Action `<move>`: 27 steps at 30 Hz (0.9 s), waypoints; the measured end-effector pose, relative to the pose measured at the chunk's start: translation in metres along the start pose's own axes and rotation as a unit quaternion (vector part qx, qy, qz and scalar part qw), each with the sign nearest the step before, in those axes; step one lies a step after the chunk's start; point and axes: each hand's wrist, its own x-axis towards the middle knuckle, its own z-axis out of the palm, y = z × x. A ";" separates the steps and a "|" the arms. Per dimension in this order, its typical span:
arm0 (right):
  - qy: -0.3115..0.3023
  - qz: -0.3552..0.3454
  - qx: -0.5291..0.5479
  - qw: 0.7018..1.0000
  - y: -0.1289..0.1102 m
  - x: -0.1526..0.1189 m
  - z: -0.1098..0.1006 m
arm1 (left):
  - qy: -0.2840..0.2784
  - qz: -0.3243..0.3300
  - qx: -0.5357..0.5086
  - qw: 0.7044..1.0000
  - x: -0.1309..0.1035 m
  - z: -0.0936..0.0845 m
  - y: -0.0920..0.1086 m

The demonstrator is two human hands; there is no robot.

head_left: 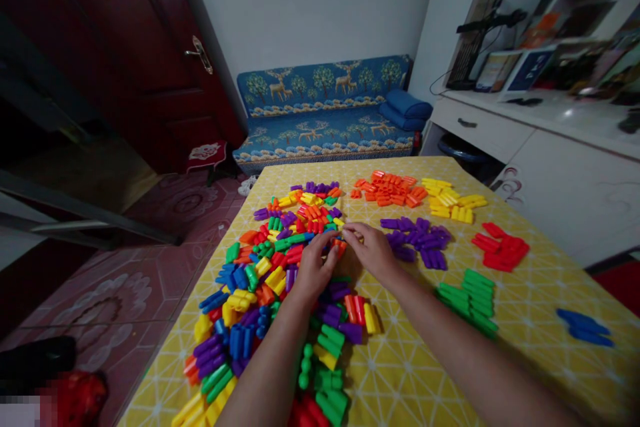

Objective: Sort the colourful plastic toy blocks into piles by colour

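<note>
Over the right edge of a mixed pile of coloured plastic pieces (243,300), my left hand (317,263) has its fingers curled by an orange piece, and what it grips is hard to make out. Close beside it, my right hand (367,247) pinches near a small yellow piece (339,221); whether it holds that piece is unclear. Sorted by colour on the right are orange pieces (390,188), yellow pieces (450,200), purple pieces (420,240), red pieces (500,248), green pieces (470,300) and blue pieces (584,328).
A yellow patterned cloth covers the table (400,360). Behind it stands a blue sofa (325,110) with deer and trees. At the right is a white cabinet (565,180) with boxes on top. A dark red door (125,47) and a small stool (207,155) are at the left.
</note>
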 end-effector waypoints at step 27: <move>0.064 0.100 0.271 0.955 -0.004 -0.055 0.032 | 0.073 -0.035 -0.040 0.996 -0.001 0.004 -0.012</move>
